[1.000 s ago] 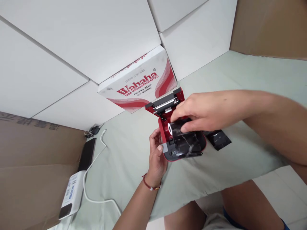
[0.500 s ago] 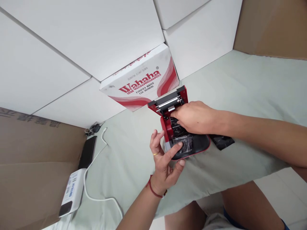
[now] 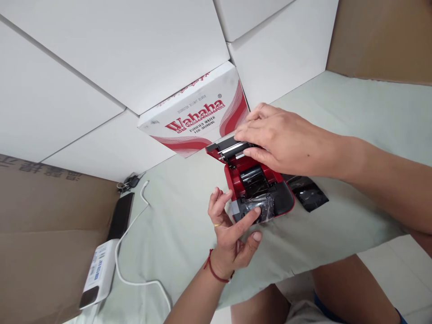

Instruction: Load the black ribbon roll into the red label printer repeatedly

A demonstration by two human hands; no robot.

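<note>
A red and black device (image 3: 285, 198) that looks like a small label printer lies on the green cloth with its hinged lid (image 3: 215, 153) raised. Inside sits a roll of glossy black film (image 3: 254, 180), and its loose end (image 3: 265, 206) lies over the front edge. My left hand (image 3: 232, 231) has its fingers apart, the index fingertip pressing on that film end. My right hand (image 3: 280, 139) holds the raised lid, with fingers over the top edge and thumb on the inner side near the roller. The lid's right part is hidden by the hand.
Behind the device stands a white and red Wahaba carton (image 3: 195, 117) against white boxes (image 3: 101, 54). To its right lies a strip of black film (image 3: 310, 193). At left are a white cable (image 3: 135, 282), a white device (image 3: 99, 272), a black slab (image 3: 120, 216) and keys (image 3: 130, 182).
My right hand has moved up from inside the device onto the lid, uncovering the black film roll. The lid looks tilted slightly lower. My left index finger stays on the film.
</note>
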